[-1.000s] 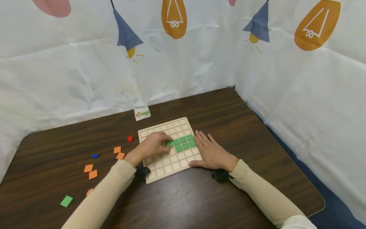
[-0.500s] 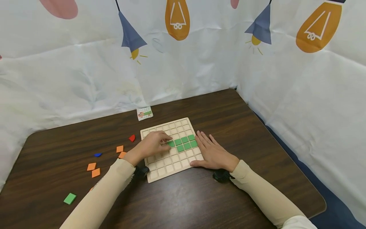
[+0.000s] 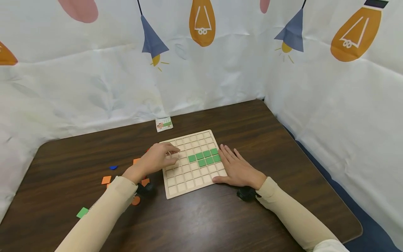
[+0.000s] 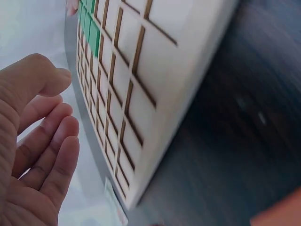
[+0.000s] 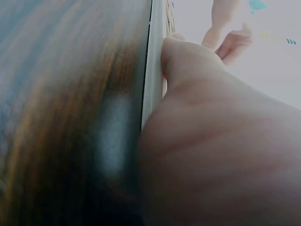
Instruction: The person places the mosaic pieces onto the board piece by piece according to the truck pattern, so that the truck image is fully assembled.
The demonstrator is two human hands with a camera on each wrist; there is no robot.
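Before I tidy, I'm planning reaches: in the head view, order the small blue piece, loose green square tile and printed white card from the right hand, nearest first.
1. Printed white card: beyond the wooden grid board.
2. Small blue piece: left of the board.
3. Loose green square tile: lower left in view.

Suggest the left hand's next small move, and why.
Probably move the empty left hand to the loose green tile on the table: on the board, a green row of four adjoins a green row of three, seemingly one short.
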